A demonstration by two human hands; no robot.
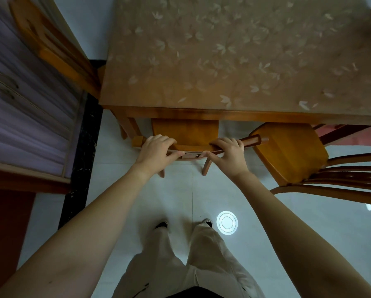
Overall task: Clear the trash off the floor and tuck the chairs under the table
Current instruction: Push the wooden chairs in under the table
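Note:
A wooden chair (185, 130) stands in front of me, its seat partly under the near edge of the wooden table (223, 61), which has a leaf-patterned cover. My left hand (156, 150) grips the left part of the chair's top rail, fingers curled over it. My right hand (228, 154) grips the right part of the same rail. A second wooden chair (292, 151) stands to the right, turned at an angle, with only a corner of its seat under the table. No trash shows on the pale tiled floor (126, 201).
A third chair (51, 48) stands at the table's left side beside a purple-fronted cabinet (25, 108). A black floor strip (83, 158) runs along the cabinet. A round lamp reflection (226, 222) shines on the tiles near my feet (207, 222).

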